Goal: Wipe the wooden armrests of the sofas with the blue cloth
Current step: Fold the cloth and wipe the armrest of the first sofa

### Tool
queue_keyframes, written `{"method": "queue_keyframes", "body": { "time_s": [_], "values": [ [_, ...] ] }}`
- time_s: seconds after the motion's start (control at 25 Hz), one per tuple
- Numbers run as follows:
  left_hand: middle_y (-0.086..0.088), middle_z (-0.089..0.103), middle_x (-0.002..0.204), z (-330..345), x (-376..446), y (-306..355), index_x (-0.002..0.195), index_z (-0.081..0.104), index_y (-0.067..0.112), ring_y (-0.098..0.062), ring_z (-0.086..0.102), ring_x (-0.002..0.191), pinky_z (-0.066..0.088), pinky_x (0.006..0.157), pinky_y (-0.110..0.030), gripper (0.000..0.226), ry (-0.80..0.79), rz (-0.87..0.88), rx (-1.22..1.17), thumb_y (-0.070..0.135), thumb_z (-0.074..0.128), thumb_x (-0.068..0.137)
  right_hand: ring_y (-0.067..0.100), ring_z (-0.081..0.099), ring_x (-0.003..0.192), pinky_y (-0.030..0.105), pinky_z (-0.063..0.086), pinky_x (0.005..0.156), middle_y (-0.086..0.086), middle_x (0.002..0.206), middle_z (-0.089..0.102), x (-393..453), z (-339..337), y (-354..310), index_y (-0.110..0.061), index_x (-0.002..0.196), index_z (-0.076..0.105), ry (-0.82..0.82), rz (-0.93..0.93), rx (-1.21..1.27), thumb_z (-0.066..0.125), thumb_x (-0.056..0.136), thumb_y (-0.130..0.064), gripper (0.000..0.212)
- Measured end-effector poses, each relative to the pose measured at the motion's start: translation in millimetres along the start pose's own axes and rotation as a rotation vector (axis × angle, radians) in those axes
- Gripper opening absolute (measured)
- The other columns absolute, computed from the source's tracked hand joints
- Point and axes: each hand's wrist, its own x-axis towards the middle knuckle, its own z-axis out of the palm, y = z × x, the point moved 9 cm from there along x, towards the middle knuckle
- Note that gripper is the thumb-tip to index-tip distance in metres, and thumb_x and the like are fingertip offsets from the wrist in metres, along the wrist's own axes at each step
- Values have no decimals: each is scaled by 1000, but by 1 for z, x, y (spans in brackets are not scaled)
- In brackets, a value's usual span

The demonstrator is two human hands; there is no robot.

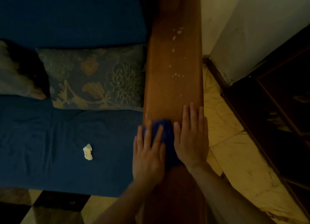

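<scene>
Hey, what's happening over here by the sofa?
A person is wiping the broad brown wooden armrest of a sofa with dark blue cushions. Both hands lie flat, fingers straight: the left hand presses on a folded blue cloth, and the right hand rests beside it, partly on the cloth. Pale specks dot the wood farther along. A flowered pillow and a crumpled white scrap lie on the seat.
</scene>
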Motion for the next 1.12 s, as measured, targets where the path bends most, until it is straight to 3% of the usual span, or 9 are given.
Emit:
{"method": "queue_keyframes", "body": {
  "time_s": [0.24,0.36,0.44,0.52,0.72,0.8,0.92,1.04,1.12],
  "values": [
    [-4,-6,169,-56,283,46,160,3,27,-31,-6,155,2,124,-56,57,109,-196,60,44,15,106,31,4,154,51,16,123,11,166,12,3,6,-2,-14,158,15,12,-6,-47,21,104,-46,63],
    [-2,-2,169,-27,219,98,160,6,30,-28,-5,155,4,123,-57,56,-28,418,241,45,16,106,31,9,154,54,26,119,14,166,7,1,-3,2,-18,158,8,90,-4,80,29,103,-44,64],
    [0,-1,169,-20,140,67,159,5,34,-26,-5,156,5,124,-56,57,-103,611,284,48,18,105,34,13,153,57,30,115,18,165,5,-6,-10,-3,-23,158,2,128,-74,108,37,100,-49,73],
    [0,1,169,-26,124,32,159,7,35,-26,-3,156,8,123,-57,57,-89,530,292,49,18,105,37,13,152,60,30,114,18,165,1,-9,-11,-7,-28,158,-2,124,-112,110,38,97,-56,78],
    [0,-1,169,-56,282,74,159,8,35,-29,-5,155,-1,123,-59,56,41,-16,25,47,15,105,37,7,153,61,18,119,18,165,-4,-3,-9,-11,-32,157,-8,119,-100,83,31,94,-66,81],
    [2,3,169,-39,287,111,157,19,37,-31,-5,155,0,122,-61,54,-1,241,144,46,17,104,38,3,153,63,10,120,19,165,-5,-1,-8,-3,-33,157,-10,155,-63,75,26,94,-68,80],
    [4,13,168,-9,163,111,153,28,38,-31,-2,155,1,122,-61,54,-121,775,322,49,29,100,40,4,153,69,6,117,19,164,-2,-6,-16,3,-33,157,-6,198,-37,127,23,96,-66,75],
    [6,11,168,8,50,58,157,18,37,-26,-1,156,-1,122,-55,63,-217,819,330,56,35,99,37,10,153,71,12,115,15,165,7,-12,-21,-1,-31,158,6,219,-92,160,21,100,-60,66],
    [9,11,168,5,56,41,157,17,40,-26,2,156,3,121,-56,60,-161,720,311,58,30,101,33,10,153,70,14,115,11,167,8,-10,-22,-1,-32,157,9,206,-86,190,22,101,-58,64]
  ]
}}
